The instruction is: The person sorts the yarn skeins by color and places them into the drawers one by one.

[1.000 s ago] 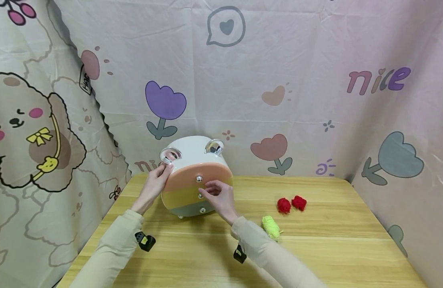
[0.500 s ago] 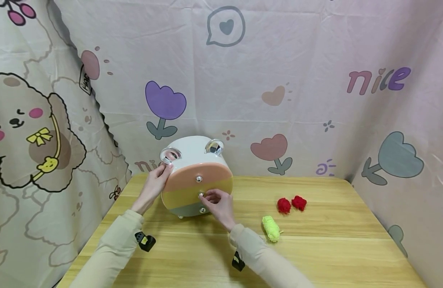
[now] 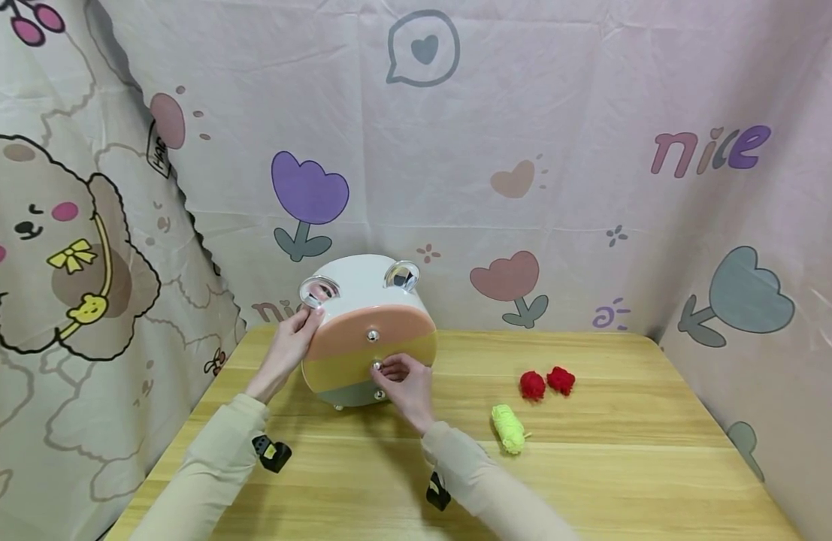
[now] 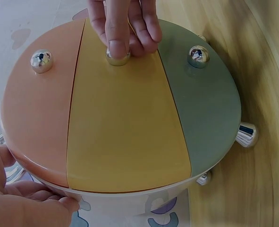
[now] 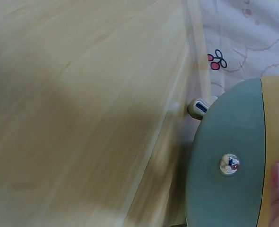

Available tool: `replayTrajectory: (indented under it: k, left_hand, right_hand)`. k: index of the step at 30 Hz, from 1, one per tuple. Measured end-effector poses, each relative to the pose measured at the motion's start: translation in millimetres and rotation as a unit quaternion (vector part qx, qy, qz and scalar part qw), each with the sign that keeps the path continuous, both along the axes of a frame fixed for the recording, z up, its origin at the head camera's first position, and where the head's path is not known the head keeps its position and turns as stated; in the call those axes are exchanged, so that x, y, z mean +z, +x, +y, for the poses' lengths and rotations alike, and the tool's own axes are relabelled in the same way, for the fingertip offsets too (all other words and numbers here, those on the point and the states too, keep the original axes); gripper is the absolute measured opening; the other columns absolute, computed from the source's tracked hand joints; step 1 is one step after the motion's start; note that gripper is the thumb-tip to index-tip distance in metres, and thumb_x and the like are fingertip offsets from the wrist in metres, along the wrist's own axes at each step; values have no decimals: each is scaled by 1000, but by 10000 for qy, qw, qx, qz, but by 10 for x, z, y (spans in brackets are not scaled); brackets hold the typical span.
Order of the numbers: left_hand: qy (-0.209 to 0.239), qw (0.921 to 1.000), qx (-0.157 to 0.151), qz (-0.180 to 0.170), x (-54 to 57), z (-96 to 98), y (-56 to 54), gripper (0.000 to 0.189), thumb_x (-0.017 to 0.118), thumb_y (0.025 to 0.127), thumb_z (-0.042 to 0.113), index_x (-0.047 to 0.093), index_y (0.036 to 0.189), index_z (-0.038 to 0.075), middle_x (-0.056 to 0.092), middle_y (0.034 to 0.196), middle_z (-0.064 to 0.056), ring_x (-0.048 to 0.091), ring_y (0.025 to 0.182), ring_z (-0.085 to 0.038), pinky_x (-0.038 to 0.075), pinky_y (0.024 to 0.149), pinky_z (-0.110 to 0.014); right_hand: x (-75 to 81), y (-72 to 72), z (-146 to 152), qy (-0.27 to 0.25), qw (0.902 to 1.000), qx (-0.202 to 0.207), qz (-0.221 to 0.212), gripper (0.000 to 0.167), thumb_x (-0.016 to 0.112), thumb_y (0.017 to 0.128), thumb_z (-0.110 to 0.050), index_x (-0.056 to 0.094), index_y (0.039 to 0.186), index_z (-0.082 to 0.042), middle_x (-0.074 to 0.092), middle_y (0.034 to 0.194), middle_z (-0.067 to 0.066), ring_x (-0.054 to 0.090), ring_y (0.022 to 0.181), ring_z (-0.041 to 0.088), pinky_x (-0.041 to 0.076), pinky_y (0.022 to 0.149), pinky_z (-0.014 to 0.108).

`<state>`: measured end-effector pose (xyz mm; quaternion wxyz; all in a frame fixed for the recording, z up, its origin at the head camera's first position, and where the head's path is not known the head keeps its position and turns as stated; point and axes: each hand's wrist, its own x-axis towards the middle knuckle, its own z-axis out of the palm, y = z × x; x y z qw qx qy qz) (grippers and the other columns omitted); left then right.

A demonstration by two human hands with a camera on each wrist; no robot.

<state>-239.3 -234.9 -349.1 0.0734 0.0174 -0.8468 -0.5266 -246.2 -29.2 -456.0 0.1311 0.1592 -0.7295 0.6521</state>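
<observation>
A small rounded drawer box (image 3: pixel 364 285) with a white body stands tilted toward me on the table, two silvery rings on top. Its front has an orange drawer (image 4: pixel 45 109), a yellow drawer (image 4: pixel 120 127) and a green drawer (image 5: pixel 224 127), each with a round silver knob. My left hand (image 3: pixel 288 352) grips the box's upper left side, just under the left ring. With thumb and fingertips my right hand (image 3: pixel 410 389) pinches the middle knob (image 4: pixel 117 60), on the yellow drawer. That drawer's front looks level with its neighbours. Only the edge of the right hand shows in the right wrist view.
To the right on the wooden table (image 3: pixel 625 421) lie two red yarn balls (image 3: pixel 533 385) and a yellow-green yarn bundle (image 3: pixel 508 429). Silver feet (image 4: pixel 247 135) jut from under the box. A printed curtain (image 3: pixel 578 113) hangs close behind the table and along both sides.
My right hand has moved a little down, its loosely spread fingers drawing together on the yellow drawer's knob. The left hand keeps its hold, and the box stays in place.
</observation>
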Motion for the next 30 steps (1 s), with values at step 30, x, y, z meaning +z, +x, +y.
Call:
replayTrajectory:
  k: [30]
  left_hand:
    - [-23,10000,10,3,11,-2,-1,56,41,107,47,52,138,1,46,153,-15,44,127,-23,38,100,-30]
  right_hand:
    - [24,8,-16,42,10000,-18,60,15,81,80,-4,70,87,3,76,83,19,68,69,7,57,64,17]
